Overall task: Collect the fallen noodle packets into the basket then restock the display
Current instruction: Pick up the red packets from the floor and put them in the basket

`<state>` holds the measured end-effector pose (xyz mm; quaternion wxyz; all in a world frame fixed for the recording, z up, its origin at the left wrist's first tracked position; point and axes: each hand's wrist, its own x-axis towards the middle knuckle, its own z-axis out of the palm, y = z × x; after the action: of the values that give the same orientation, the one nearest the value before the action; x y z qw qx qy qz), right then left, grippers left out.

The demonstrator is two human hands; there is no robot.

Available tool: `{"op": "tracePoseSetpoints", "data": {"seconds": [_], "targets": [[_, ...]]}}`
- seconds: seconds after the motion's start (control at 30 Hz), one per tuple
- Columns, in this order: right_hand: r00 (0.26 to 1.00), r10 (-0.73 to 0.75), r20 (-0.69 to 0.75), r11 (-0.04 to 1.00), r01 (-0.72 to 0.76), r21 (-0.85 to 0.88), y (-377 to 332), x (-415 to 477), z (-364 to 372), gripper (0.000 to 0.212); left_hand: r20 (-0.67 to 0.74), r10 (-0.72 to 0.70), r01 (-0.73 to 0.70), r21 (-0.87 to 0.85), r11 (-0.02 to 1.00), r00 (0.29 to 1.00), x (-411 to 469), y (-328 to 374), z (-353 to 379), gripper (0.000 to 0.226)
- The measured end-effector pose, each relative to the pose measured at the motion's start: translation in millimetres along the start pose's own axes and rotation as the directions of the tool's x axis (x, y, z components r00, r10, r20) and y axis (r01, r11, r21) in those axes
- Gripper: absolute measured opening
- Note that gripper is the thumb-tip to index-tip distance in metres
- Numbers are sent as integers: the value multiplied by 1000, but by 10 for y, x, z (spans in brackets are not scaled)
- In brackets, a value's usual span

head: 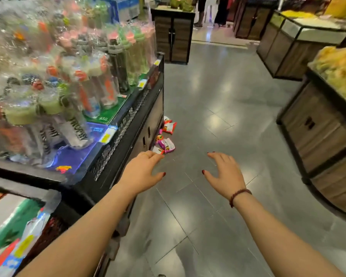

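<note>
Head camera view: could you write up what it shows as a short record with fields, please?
place: shop aisle with a grey tiled floor
noodle packets: scattered on the floor at the foot of the black display stand
stand top: plastic-wrapped bottles
left hand: open, holding nothing, stretched forward towards the packets
right hand: open, holding nothing, above bare floor
basket: not in view
progress: no packet picked up yet

Two bare hands reach forward over a grey tiled floor [218, 92], the left hand [142, 172] and right hand [226, 172] both spread and empty. Ahead, noodle packets [167, 144] lie scattered at the foot of a black display stand [128, 124] stacked with wrapped bottles [100, 76].
</note>
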<state>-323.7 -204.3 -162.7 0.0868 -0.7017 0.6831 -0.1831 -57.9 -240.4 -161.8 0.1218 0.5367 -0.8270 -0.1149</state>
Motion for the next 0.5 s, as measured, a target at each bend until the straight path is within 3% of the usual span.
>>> {"op": "tracePoseSetpoints", "data": {"seconds": [0.5], "targets": [[998, 12, 66, 995, -18, 93, 1206, 2928, 206, 54, 48, -85, 88, -67, 994, 995, 3108, -222, 334, 59]]}}
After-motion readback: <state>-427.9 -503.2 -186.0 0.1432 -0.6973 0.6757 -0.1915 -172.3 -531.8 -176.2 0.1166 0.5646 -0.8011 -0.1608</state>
